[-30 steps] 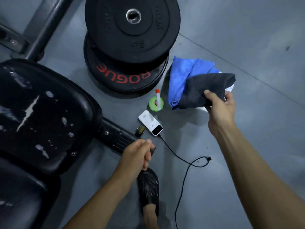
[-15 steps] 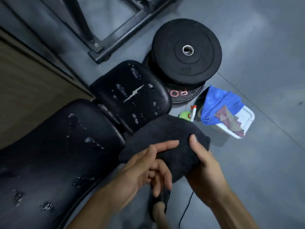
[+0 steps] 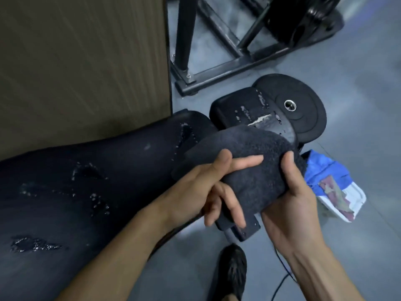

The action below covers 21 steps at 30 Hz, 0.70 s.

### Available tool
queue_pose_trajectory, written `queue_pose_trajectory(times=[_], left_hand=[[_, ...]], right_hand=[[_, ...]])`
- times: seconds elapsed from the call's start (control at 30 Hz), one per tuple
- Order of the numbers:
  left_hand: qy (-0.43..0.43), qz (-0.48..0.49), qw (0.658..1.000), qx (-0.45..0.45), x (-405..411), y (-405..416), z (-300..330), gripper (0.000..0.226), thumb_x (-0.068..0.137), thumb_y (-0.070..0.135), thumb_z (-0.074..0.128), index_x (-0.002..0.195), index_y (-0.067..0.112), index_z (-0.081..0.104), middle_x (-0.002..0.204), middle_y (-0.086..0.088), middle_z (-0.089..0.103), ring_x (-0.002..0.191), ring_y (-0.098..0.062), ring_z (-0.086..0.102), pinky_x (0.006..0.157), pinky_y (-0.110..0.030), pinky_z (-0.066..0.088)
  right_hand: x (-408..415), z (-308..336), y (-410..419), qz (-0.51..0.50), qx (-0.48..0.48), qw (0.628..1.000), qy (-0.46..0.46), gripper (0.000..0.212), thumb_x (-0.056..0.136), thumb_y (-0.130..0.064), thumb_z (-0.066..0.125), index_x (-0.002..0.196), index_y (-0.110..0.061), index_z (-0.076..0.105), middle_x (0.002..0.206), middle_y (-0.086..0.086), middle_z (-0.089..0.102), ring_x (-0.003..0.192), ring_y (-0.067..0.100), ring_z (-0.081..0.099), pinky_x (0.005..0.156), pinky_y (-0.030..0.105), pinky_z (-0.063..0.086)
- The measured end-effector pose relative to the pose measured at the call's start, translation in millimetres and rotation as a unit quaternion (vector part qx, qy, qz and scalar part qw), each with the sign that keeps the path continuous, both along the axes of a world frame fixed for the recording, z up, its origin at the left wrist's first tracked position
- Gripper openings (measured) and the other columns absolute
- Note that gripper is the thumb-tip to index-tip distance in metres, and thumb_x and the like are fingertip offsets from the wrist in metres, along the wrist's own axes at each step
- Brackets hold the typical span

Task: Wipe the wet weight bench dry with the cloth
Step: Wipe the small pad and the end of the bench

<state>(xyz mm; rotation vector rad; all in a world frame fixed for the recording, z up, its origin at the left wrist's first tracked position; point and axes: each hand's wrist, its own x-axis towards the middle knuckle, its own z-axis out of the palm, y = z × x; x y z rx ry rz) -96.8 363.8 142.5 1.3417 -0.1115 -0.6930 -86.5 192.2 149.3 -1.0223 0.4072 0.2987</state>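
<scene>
Head view shows one black shoe (image 3: 233, 270) nearest on the gray floor. Above it, two hands hold one dark cloth (image 3: 249, 159) over the wet bench (image 3: 86, 192). Left hand (image 3: 201, 187) pinches its edge. Right hand (image 3: 293, 192) grips its right side. Right of them, a white bin (image 3: 353, 203) holds blue and brownish rags. Farther, one black weight plate (image 3: 303, 114); no words can be read.

Two bare forearms in view, no sleeves, no watch, no rings, no gloves. Left hand (image 3: 201, 187): short trimmed nails, thumbnail showing. Right hand (image 3: 297, 203): tendons and veins raised along wrist and forearm. One foot at bottom edge in black textured slip-on shoe (image 3: 233, 270), bare ankle above it.
</scene>
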Motion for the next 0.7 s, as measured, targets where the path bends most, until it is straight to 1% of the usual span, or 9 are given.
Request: queue_pose_trajectory(times=[0.1, 0.2, 0.27, 0.33, 0.43, 0.5, 0.57, 0.6, 0.7], left_hand=[[-0.076, 0.005, 0.996, 0.051, 12.1, 22.5, -1.2, 0.055, 0.100, 0.061, 0.013, 0.140, 0.051, 0.050, 0.078, -0.016, 0.076, 0.046, -0.028, 0.040, 0.054, -0.030, 0.038], [-0.154, 0.023, 0.983, 0.097, 21.3, 37.8, -4.6, 0.051, 0.100, 0.062, 0.017, 0.139, 0.054, 0.049, 0.076, -0.014, 0.076, 0.046, -0.028, 0.043, 0.051, -0.022, 0.040], [-0.205, 0.038, 0.971, 0.122, 23.0, 45.6, -8.2, 0.047, 0.100, 0.063, 0.021, 0.138, 0.058, 0.048, 0.075, -0.013, 0.076, 0.046, -0.030, 0.045, 0.049, -0.018, 0.039], [-0.239, 0.050, 0.959, 0.146, 22.3, 53.5, -12.6, 0.046, 0.099, 0.065, 0.022, 0.138, 0.061, 0.045, 0.075, -0.010, 0.076, 0.047, -0.031, 0.047, 0.050, -0.017, 0.041], [-0.264, 0.062, 0.950, 0.158, 15.8, 63.0, -19.1, 0.046, 0.097, 0.066, 0.023, 0.139, 0.062, 0.042, 0.076, -0.011, 0.076, 0.048, -0.032, 0.047, 0.052, -0.022, 0.043], [-0.271, 0.068, 0.949, 0.149, 9.3, 66.9, -21.3, 0.046, 0.097, 0.066, 0.025, 0.141, 0.061, 0.041, 0.078, -0.013, 0.076, 0.048, -0.032, 0.045, 0.053, -0.029, 0.044], [-0.275, 0.070, 0.949, 0.138, -0.2, 69.4, -19.9, 0.048, 0.098, 0.064, 0.027, 0.143, 0.058, 0.039, 0.079, -0.015, 0.076, 0.047, -0.031, 0.044, 0.053, -0.034, 0.043], [-0.274, 0.072, 0.950, 0.131, -6.3, 70.2, -17.1, 0.048, 0.099, 0.063, 0.027, 0.145, 0.056, 0.039, 0.080, -0.016, 0.076, 0.047, -0.029, 0.044, 0.054, -0.036, 0.043], [-0.260, 0.077, 0.957, 0.100, -18.3, 70.4, -6.4, 0.047, 0.101, 0.061, 0.024, 0.145, 0.055, 0.039, 0.083, -0.018, 0.076, 0.045, -0.026, 0.043, 0.054, -0.034, 0.042]], right_hand=[[12.9, -5.9, 20.5, 0.007, -0.009, 0.998, -0.060, 0.055, 0.104, -0.043, 0.042, 0.139, -0.002, 0.055, 0.134, 0.020, 0.064, 0.127, 0.032, 0.060, 0.107, 0.050, 0.047], [27.2, -6.9, 37.0, 0.022, -0.010, 0.994, -0.108, 0.052, 0.104, -0.043, 0.043, 0.131, -0.003, 0.062, 0.127, 0.017, 0.069, 0.120, 0.028, 0.065, 0.100, 0.043, 0.054], [32.6, -10.0, 46.7, 0.027, -0.012, 0.990, -0.137, 0.056, 0.103, -0.046, 0.046, 0.130, 0.001, 0.062, 0.127, 0.020, 0.068, 0.121, 0.032, 0.065, 0.101, 0.045, 0.051], [34.2, -14.3, 55.9, 0.034, -0.011, 0.986, -0.164, 0.060, 0.101, -0.048, 0.049, 0.132, 0.003, 0.060, 0.129, 0.024, 0.066, 0.122, 0.036, 0.063, 0.105, 0.050, 0.047], [31.8, -20.0, 67.0, 0.040, -0.007, 0.980, -0.193, 0.056, 0.103, -0.047, 0.047, 0.128, 0.000, 0.064, 0.126, 0.022, 0.068, 0.117, 0.033, 0.066, 0.100, 0.047, 0.051], [26.9, -22.0, 70.3, 0.061, 0.013, 0.975, -0.215, 0.049, 0.103, -0.045, 0.047, 0.116, -0.006, 0.071, 0.119, 0.018, 0.072, 0.113, 0.030, 0.069, 0.095, 0.044, 0.053], [20.4, -22.6, 72.9, 0.088, 0.045, 0.968, -0.229, 0.043, 0.101, -0.043, 0.049, 0.102, -0.010, 0.078, 0.111, 0.014, 0.074, 0.108, 0.028, 0.070, 0.094, 0.042, 0.054], [15.7, -22.2, 74.1, 0.095, 0.064, 0.967, -0.228, 0.042, 0.101, -0.042, 0.050, 0.100, -0.011, 0.078, 0.110, 0.014, 0.075, 0.108, 0.028, 0.070, 0.096, 0.043, 0.053], [4.7, -15.3, 79.3, 0.092, 0.118, 0.967, -0.205, 0.039, 0.098, -0.038, 0.055, 0.113, -0.007, 0.073, 0.118, 0.016, 0.072, 0.117, 0.030, 0.066, 0.104, 0.045, 0.051]])
